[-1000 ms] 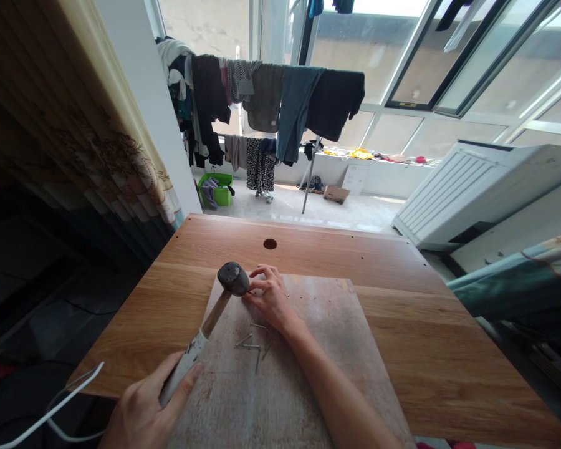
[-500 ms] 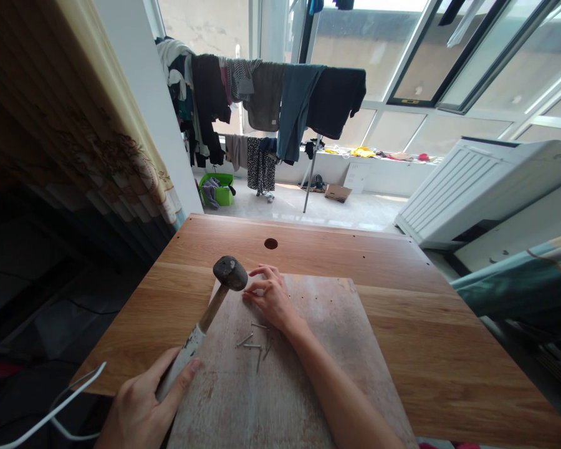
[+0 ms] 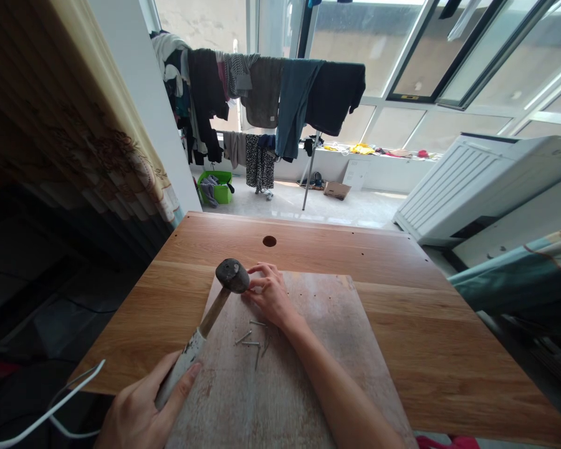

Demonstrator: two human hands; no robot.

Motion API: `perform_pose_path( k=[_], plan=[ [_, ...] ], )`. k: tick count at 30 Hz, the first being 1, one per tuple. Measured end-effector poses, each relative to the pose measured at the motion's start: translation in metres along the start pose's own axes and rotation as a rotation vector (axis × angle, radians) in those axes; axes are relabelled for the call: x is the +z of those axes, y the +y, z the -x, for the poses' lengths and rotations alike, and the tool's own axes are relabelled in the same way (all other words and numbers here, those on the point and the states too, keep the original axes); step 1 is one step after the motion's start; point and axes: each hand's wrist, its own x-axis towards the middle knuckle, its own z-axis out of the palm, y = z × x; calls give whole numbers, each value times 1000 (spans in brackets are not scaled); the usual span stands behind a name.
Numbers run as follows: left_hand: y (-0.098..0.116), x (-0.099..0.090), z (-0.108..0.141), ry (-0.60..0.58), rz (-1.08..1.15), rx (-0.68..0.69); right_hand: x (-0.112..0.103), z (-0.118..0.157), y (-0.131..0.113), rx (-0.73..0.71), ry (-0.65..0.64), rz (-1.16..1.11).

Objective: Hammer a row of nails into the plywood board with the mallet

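Slightly lowered since the earlier frame was 1 mallet (image 3: 196, 340), gripped by its handle in the left hand (image 3: 143, 400) and held above 1 worn board (image 3: 336, 362), its head just beside the right hand (image 3: 272, 298). Whether anything was pinched in the half-curled, partly hidden fingers there could not be told. On the board, 5 nails (image 3: 251, 343) were left lying loose; at least 3 dark marks (image 3: 301, 294), perhaps finished spots, were lined up. Underneath was 1 table (image 3: 140, 312).

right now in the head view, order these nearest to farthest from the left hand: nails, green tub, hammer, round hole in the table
1. Hammer, in the left hand
2. Nails, on the board, right of the hammer
3. Round hole, forward in the table
4. Green tub, on the floor beyond
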Motion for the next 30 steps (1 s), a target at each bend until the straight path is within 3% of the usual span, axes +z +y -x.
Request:
perform_pose_path(
  k=[5,25,30],
  plan=[
    [0,1,0,-44,-30,1,0,0,0,2,4,-2],
    [9,-3,2,28,-40,30,0,-1,2,-26,1,-23],
    [5,-1,0,-7,-46,7,0,-1,3,-25,4,-32]
  ],
)
